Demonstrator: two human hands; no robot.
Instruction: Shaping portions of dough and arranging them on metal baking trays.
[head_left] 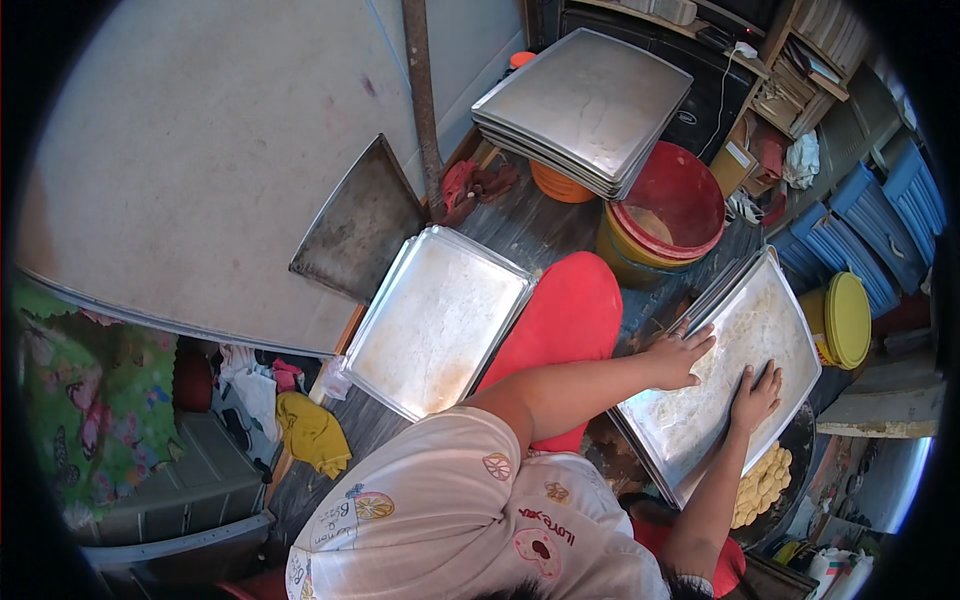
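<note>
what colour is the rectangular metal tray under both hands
The rectangular metal tray is silvery with faint brownish marks; head view shows it best.

Single fisheye view from head height, steeply downward, the fingers (699, 338) fairly near.

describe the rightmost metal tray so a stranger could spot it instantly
Find the big red bucket in the upper right. Below it, to the right, is a shiny metal tray, top of its stack. Unlike the other trays, it has the left hand and right hand resting on it.
</note>
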